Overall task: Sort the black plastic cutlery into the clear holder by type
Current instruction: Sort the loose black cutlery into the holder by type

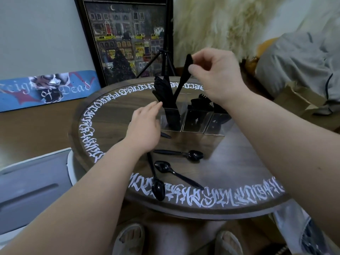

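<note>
On the round table: a clear holder [191, 122] with three compartments side by side stood toward the far side of the wooden table [230, 162], whose rim carried white painted lettering.
Right hand: the right hand [217, 74] was raised above the holder, fingers and thumb curled and pinching the top end of a black knife [182, 80].
Held knife: it hung tilted, its lower end reaching down into the left compartment among the other knives [163, 92] already standing there.
Left hand: the left hand [145, 127] hovered just beside the holder's left wall, fingers straight and relaxed, holding nothing.
Other compartments: forks [200, 102] stood in the middle compartment; more black cutlery stood in the right one, its type too dark to tell.
Loose cutlery: three black spoons [165, 168] lay on the table nearer the person, and one more black piece [165, 135] showed partly under the left hand.
Surroundings: a framed picture [127, 39] leaned against the wall beyond the table.
</note>
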Motion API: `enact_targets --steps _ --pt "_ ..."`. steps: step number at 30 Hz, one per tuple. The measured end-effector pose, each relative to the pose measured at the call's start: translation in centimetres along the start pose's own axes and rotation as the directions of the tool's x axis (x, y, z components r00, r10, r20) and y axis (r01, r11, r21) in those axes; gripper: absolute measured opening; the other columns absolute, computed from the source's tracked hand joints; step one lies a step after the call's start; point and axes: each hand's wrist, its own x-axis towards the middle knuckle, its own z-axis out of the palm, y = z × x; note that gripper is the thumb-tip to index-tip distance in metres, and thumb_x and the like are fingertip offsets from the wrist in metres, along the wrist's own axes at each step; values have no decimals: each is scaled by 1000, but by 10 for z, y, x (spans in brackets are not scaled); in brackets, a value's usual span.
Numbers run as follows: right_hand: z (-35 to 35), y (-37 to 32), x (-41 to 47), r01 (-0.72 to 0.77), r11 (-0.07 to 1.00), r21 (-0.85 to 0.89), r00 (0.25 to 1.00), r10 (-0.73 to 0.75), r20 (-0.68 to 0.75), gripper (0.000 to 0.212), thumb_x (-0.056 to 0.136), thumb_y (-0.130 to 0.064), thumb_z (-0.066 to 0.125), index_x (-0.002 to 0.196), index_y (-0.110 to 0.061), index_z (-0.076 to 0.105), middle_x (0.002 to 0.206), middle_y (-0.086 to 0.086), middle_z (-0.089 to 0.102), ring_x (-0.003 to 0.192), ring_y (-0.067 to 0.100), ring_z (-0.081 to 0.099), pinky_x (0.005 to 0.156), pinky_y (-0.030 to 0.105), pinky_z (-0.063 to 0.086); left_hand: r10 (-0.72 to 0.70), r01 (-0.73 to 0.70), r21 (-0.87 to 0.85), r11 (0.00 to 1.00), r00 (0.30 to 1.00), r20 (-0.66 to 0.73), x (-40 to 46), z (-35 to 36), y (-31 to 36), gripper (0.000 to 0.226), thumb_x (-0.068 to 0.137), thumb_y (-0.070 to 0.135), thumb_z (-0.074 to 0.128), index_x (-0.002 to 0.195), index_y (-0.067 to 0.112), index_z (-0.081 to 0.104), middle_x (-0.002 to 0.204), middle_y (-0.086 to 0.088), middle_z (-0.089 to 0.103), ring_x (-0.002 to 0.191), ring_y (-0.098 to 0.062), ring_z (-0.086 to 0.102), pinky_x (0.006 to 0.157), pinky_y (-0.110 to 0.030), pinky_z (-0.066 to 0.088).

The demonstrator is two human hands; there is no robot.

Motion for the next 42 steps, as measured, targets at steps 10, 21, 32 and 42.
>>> enact_targets --steps 10,21,32,42 --pt "43 18 17 69 976 -209 935 10 353 17 89 -13 62 103 -15 72 91 -6 64 88 9 59 89 29 49 -43 46 -102 994 999 23 8 8 2 61 96 8 42 151 25 22 153 2 31 140 -25 24 111 -34 25" --pt "54 26 -7 76 919 -388 972 19 236 13 88 -25 64 98 -16 66 91 -4 65 92 19 60 85 34 48 -54 56 -54 997 998 30 -3 -2 -11 59 96 9 40 151 23 25 150 4 38 137 -22 31 109 -32 28" --pt "34 37 -108 -17 912 -410 926 169 337 20 91 -19 58 107 -16 68 97 -2 68 96 19 62 85 29 47 -68 48 143 989 988 137 -56 -20 -56 47 88 16 59 131 34 54 139 2 49 127 -24 43 106 -36 36" --pt "62 54 -132 14 823 -568 727 382 571 65 84 -52 59 140 -23 44 136 2 50 125 24 45 101 39 41 -15 -109 340 934 939 342 -78 3 -45 42 90 44 58 131 43 51 150 7 30 138 -24 17 110 -46 28"
